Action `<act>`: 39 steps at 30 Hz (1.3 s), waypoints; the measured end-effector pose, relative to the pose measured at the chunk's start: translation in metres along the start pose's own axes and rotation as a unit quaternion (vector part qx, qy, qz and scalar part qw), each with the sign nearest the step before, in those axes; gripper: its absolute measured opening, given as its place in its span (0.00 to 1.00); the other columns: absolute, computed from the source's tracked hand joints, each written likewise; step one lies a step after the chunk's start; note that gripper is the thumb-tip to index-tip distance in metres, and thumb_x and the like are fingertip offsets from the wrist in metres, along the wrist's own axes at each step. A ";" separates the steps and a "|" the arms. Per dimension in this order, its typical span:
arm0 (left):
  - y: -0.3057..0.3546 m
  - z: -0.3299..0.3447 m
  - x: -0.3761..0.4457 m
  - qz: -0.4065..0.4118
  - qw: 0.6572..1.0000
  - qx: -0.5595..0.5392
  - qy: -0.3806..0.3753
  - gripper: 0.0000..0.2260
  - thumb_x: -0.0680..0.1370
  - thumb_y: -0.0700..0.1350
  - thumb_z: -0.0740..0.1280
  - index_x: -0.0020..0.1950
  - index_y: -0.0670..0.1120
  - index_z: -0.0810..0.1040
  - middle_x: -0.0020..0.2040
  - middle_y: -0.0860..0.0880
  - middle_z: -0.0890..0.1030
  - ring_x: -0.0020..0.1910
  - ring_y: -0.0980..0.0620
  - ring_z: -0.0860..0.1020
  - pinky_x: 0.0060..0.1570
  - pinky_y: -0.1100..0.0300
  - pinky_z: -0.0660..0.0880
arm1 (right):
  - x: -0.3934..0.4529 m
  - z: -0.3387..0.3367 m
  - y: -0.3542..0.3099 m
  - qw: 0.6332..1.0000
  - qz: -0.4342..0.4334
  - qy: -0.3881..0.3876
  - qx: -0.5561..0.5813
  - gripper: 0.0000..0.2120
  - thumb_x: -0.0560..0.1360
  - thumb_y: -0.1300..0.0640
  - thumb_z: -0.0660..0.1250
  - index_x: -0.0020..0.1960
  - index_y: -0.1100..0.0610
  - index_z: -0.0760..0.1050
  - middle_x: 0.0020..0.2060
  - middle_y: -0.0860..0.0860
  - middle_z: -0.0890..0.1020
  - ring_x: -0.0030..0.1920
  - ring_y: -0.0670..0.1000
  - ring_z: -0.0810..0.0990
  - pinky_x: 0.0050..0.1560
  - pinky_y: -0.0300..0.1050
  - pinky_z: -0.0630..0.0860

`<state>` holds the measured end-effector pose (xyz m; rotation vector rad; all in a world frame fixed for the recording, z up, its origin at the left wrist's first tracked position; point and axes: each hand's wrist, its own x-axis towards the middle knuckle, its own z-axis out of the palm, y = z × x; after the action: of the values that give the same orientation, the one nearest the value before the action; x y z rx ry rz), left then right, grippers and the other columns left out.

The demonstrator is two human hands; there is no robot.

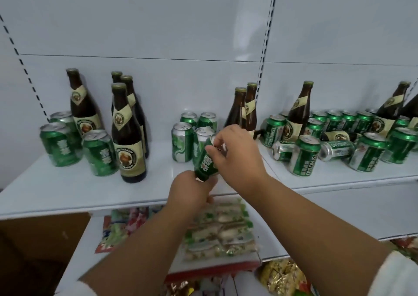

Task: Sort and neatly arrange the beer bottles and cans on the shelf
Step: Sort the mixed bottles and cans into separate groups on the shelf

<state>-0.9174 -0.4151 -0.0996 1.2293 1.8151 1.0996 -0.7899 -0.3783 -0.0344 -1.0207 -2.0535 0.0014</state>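
A tilted green beer can (pixel 206 162) hangs above the front of the white shelf (pixel 67 189). My left hand (pixel 192 191) grips its bottom end and my right hand (pixel 235 153) pinches its top rim. Just behind it several green cans (pixel 182 142) stand in a small cluster. Brown bottles (pixel 127 135) with cream labels stand at the left among three green cans (pixel 99 153). Two more brown bottles (pixel 243 112) stand behind my right hand.
On the right shelf section, green cans (pixel 305 155) and brown bottles (pixel 297 112) are mixed together; some cans (pixel 337 149) and a bottle (pixel 337 135) lie on their sides. Below, snack packets (pixel 217 230) fill a lower shelf. A brown cardboard box (pixel 40 239) sits lower left.
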 end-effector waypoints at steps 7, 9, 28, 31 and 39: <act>-0.013 -0.026 0.041 0.098 0.927 0.345 0.105 0.23 0.75 0.68 0.63 0.32 0.50 0.67 0.30 0.52 0.71 0.28 0.54 0.69 0.25 0.59 0.59 | 0.031 0.049 -0.009 0.998 0.004 -0.049 -0.027 0.08 0.77 0.52 0.69 0.43 0.54 0.73 0.44 0.49 0.75 0.48 0.51 0.71 0.48 0.43 0.69; -0.019 -0.025 0.048 0.105 0.916 0.373 0.105 0.23 0.76 0.67 0.62 0.33 0.51 0.67 0.31 0.52 0.72 0.28 0.54 0.69 0.25 0.59 0.60 | 0.037 0.057 -0.008 0.998 0.002 -0.062 -0.033 0.08 0.77 0.51 0.68 0.43 0.54 0.73 0.45 0.50 0.75 0.49 0.52 0.72 0.49 0.45 0.70; 0.029 0.005 0.015 0.373 0.881 0.284 0.067 0.07 0.79 0.51 0.63 0.49 0.50 0.78 0.42 0.53 0.79 0.41 0.52 0.76 0.40 0.55 0.75 | 0.005 0.009 0.049 0.983 0.127 0.119 0.054 0.03 0.75 0.56 0.65 0.44 0.49 0.73 0.37 0.42 0.75 0.40 0.43 0.74 0.37 0.34 0.67; 0.045 0.037 0.016 0.390 0.884 0.256 0.000 0.10 0.79 0.48 0.63 0.58 0.48 0.77 0.50 0.50 0.79 0.48 0.49 0.77 0.47 0.52 0.75 | 0.016 -0.014 0.077 0.984 0.165 0.058 0.010 0.03 0.75 0.57 0.65 0.43 0.51 0.73 0.36 0.44 0.76 0.37 0.43 0.75 0.34 0.36 0.68; 0.069 0.130 0.049 0.261 0.953 0.137 -0.064 0.17 0.80 0.44 0.62 0.70 0.52 0.69 0.67 0.52 0.72 0.63 0.53 0.73 0.61 0.60 0.69 | 0.086 -0.053 0.158 0.959 0.088 -0.184 -0.196 0.10 0.77 0.59 0.64 0.57 0.57 0.78 0.51 0.54 0.79 0.51 0.56 0.78 0.52 0.49 0.76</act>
<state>-0.7952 -0.3203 -0.0946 1.9796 1.6209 1.0252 -0.6780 -0.2327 0.0060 -1.5419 -2.3446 -0.1376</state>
